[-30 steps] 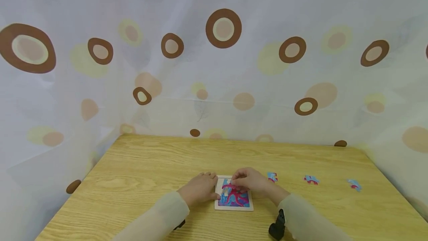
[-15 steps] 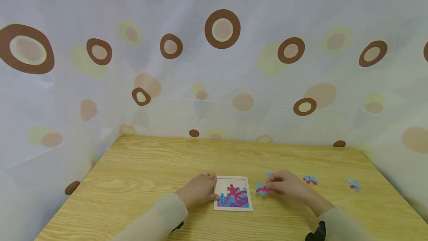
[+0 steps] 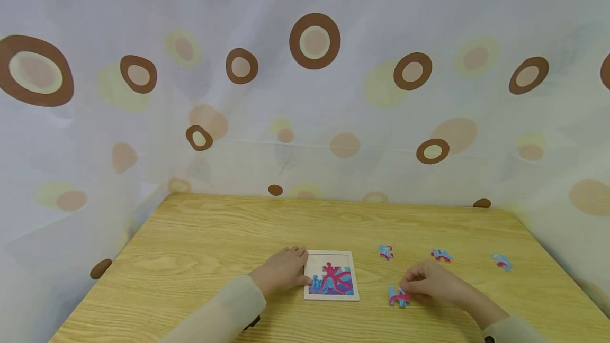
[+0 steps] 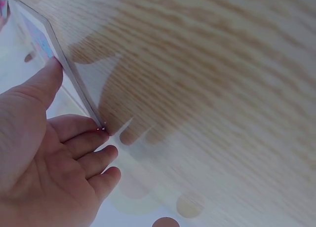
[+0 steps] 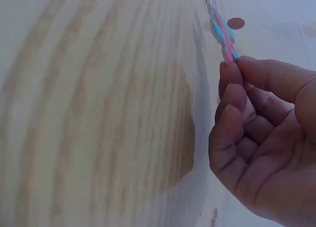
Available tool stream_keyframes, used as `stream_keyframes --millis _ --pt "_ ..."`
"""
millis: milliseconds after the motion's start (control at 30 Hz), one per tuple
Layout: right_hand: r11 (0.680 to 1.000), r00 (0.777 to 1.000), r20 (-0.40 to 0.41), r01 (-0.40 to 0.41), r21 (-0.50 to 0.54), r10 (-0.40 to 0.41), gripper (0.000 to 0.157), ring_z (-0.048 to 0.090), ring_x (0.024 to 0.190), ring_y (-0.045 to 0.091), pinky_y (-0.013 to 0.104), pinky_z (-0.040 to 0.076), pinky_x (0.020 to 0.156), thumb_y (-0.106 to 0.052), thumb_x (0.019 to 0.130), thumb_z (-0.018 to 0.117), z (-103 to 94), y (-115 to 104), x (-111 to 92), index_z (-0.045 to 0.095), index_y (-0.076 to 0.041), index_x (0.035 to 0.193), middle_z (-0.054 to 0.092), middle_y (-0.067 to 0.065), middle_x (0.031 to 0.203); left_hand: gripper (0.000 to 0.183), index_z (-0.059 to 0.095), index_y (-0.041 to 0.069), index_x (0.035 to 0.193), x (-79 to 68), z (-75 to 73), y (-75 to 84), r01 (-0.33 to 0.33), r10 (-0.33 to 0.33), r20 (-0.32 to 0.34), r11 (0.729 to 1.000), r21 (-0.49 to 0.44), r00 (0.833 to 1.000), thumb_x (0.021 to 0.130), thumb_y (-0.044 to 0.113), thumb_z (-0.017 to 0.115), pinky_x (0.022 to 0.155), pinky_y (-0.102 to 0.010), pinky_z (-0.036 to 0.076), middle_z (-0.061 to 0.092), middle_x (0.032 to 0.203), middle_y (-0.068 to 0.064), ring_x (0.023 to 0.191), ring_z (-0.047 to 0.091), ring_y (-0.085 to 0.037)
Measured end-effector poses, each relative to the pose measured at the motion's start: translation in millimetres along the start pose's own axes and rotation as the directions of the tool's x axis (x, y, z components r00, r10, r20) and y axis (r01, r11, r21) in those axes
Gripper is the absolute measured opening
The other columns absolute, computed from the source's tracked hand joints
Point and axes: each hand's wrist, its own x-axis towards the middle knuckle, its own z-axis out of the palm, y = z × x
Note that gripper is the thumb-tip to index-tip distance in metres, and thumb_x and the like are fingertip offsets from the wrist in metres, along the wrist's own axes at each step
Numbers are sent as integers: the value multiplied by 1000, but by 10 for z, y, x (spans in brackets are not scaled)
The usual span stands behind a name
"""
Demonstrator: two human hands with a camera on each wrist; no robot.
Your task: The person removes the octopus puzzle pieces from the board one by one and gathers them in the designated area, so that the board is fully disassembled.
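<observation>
A square wooden puzzle board [image 3: 329, 297] with a pale rim lies mid-table, its lower part filled with a pink octopus picture on blue and purple. My left hand [image 3: 283, 268] rests at the board's left side. In the left wrist view its thumb [image 4: 49, 79] lies on the rim while the fingertips touch near a corner. To the board's right, my right hand [image 3: 436, 282] pinches a blue and pink puzzle piece [image 3: 396, 296] between thumb and index finger. The right wrist view shows this puzzle piece [image 5: 224, 37] edge-on, gripped at one end, above the wood.
Behind the right hand lie three loose blue and pink pieces: one puzzle piece [image 3: 386, 252] near the board, another piece [image 3: 442, 255] farther right, and a third piece [image 3: 502, 262] beyond. A patterned curtain [image 3: 305, 99] encloses the back and sides of the wooden table [image 3: 229, 226].
My right hand has moved from over the board to the right and nearer the body, carrying the puzzle piece. The board's upper area is uncovered. My left hand has stayed put.
</observation>
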Motion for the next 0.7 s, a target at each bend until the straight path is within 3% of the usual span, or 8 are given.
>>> stream_keyframes --millis 167,500,700 --pt "998 999 53 8 70 -11 21 36 50 5 18 30 44 -7 93 52 25 11 -46 62 9 83 44 -3 61 64 46 0 133 -12 -15 8 -3 3 1 1000 -3 1000 88 44 57 106 -37 29 45 136 -12 127 38 -27" --pt "999 999 31 -28 15 28 19 34 49 4 15 25 42 -7 90 57 51 29 -23 63 7 79 45 -3 60 65 46 1 134 -1 -6 2 1 -1 6 1000 14 1000 88 45 57 106 -36 29 45 136 -11 127 37 -26" --pt "999 999 49 -13 44 11 20 34 49 3 15 24 42 -5 90 56 43 25 -18 62 11 81 46 -2 61 65 46 1 134 -3 -12 2 8 -8 5 1000 18 1000 87 45 57 106 -36 29 45 136 -11 127 37 -26"
